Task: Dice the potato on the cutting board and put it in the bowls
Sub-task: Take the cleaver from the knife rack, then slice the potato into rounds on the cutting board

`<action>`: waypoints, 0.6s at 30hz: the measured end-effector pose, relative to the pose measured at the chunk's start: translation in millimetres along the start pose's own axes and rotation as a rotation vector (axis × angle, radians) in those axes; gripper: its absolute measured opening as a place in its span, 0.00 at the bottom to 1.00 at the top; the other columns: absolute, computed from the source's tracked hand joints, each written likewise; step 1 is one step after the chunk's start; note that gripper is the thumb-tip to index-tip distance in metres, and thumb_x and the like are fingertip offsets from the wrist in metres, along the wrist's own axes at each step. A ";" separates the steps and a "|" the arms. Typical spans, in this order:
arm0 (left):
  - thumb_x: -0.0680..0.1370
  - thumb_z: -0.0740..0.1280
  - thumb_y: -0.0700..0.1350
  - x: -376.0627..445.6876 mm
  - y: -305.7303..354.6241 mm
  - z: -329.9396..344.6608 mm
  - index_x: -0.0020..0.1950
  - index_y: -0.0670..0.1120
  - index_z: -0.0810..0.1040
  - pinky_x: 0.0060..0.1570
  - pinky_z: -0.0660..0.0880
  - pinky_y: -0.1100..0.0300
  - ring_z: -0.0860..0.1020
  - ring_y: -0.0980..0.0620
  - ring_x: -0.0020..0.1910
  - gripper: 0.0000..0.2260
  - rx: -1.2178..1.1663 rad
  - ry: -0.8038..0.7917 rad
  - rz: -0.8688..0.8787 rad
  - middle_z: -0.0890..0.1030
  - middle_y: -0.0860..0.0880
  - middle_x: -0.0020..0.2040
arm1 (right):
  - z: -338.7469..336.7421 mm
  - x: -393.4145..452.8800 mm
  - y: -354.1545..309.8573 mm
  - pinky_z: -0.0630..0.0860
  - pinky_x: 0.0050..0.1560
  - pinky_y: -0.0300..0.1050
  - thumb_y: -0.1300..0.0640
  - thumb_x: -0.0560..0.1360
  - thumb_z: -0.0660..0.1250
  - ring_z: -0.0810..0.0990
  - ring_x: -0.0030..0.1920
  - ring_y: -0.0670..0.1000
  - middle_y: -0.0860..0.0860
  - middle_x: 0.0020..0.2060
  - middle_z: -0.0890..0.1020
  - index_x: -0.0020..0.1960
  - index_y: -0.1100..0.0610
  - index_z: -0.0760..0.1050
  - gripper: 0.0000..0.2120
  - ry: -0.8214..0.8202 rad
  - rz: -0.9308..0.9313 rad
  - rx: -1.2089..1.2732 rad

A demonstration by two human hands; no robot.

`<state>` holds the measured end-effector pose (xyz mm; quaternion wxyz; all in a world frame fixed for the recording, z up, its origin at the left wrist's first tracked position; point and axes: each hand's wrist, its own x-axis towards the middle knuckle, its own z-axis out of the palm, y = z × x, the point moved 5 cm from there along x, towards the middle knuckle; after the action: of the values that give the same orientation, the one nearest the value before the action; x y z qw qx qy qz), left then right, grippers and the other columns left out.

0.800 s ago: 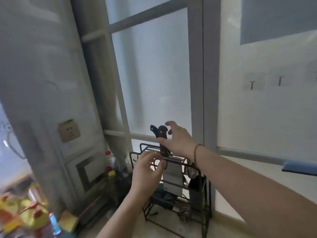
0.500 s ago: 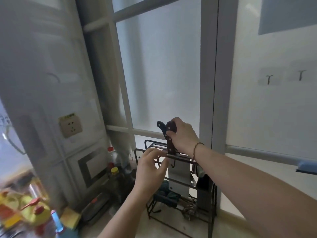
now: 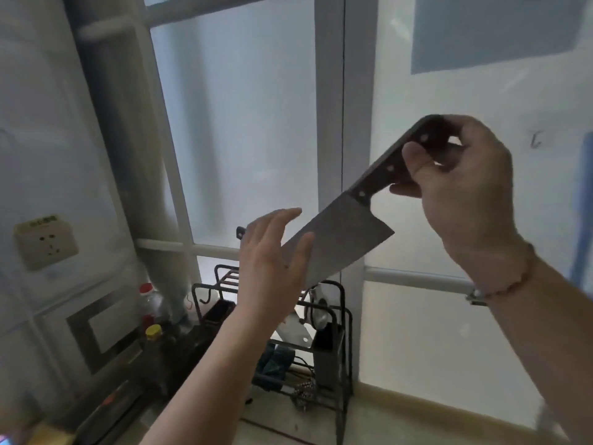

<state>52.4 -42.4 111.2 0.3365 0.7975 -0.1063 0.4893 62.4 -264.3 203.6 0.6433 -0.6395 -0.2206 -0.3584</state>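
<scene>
My right hand [image 3: 462, 194] grips the dark riveted handle of a cleaver [image 3: 340, 242] and holds it in the air, its broad steel blade slanting down to the left. My left hand [image 3: 272, 268] is raised in front of the blade's lower end with straight fingers and holds nothing; whether it touches the blade I cannot tell. No potato, cutting board or bowl is in view.
A black wire knife rack [image 3: 324, 319] stands on the counter below the hands, with another knife's dark handle [image 3: 240, 232] sticking up behind my left hand. Bottles [image 3: 150, 303] stand left of it by a pipe. A wall socket [image 3: 45, 240] is at the left.
My right hand has pulled the cleaver up out of the rack and swung it up to the right. My left hand let go of the rack and rose beside the blade.
</scene>
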 end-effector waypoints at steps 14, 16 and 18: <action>0.76 0.63 0.51 -156.9 135.1 156.2 0.44 0.53 0.82 0.58 0.74 0.44 0.79 0.49 0.46 0.09 0.015 -0.642 0.556 0.82 0.57 0.39 | -294.1 -198.9 52.8 0.80 0.38 0.35 0.46 0.61 0.85 0.87 0.35 0.51 0.55 0.35 0.88 0.38 0.46 0.80 0.15 -0.222 0.585 -0.447; 0.73 0.70 0.48 -202.3 148.7 178.3 0.44 0.55 0.81 0.64 0.68 0.44 0.78 0.50 0.48 0.02 0.025 -0.718 0.649 0.82 0.58 0.39 | -308.0 -239.7 71.8 0.77 0.37 0.35 0.57 0.67 0.82 0.84 0.34 0.49 0.51 0.35 0.87 0.42 0.45 0.80 0.13 -0.420 0.788 -0.543; 0.68 0.74 0.47 -245.0 160.9 199.0 0.42 0.56 0.81 0.67 0.66 0.43 0.77 0.52 0.48 0.06 0.032 -0.818 0.711 0.81 0.59 0.37 | -314.2 -282.1 106.7 0.71 0.37 0.34 0.46 0.71 0.76 0.79 0.35 0.42 0.42 0.36 0.84 0.48 0.44 0.78 0.09 -0.718 0.893 -0.711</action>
<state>-8.9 -329.9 -86.5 0.0694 0.8428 -0.4843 0.2241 -95.3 -530.0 -103.3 0.3671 -0.9216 -0.0038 0.1260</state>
